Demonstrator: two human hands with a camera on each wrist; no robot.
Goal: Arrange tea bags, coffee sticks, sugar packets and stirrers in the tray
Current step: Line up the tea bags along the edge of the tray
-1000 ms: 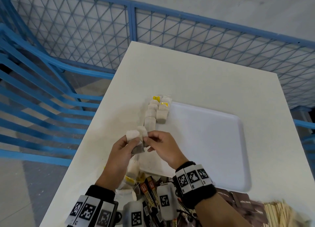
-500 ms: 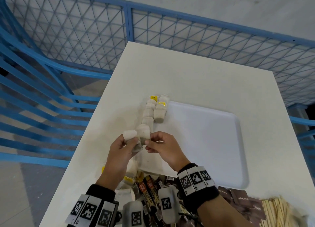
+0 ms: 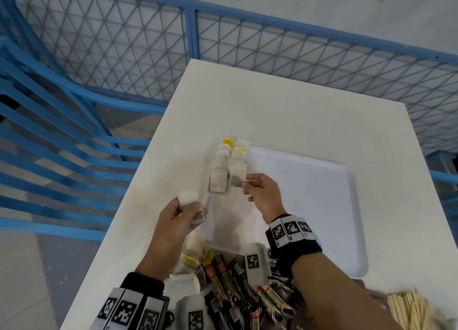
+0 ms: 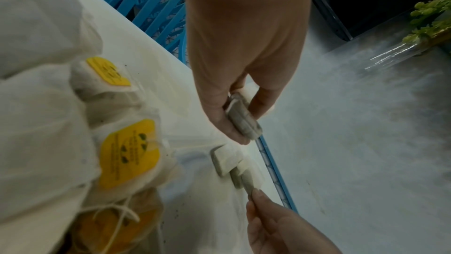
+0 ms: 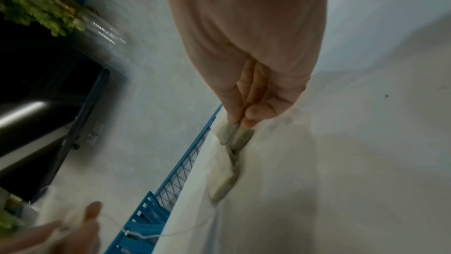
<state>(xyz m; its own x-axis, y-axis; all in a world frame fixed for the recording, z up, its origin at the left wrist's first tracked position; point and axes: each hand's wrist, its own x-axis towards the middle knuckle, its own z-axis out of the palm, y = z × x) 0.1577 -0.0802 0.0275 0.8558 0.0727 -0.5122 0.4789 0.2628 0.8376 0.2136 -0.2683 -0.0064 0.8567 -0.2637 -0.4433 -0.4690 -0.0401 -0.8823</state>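
Head view shows two short rows of tea bags (image 3: 228, 163) at the tray's (image 3: 322, 205) left edge. Right hand (image 3: 262, 193) pinches one more there; left hand (image 3: 178, 218) grips spares. Coffee sticks (image 3: 228, 285) and stirrers (image 3: 409, 310) wait at bottom, so most work is left.

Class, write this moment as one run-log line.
stage: arranging tea bags | left hand: holds tea bag | right hand: pinches second tea bag at tray rows

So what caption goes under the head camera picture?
Right hand adds a tea bag to the tray's rows; left hand holds another.
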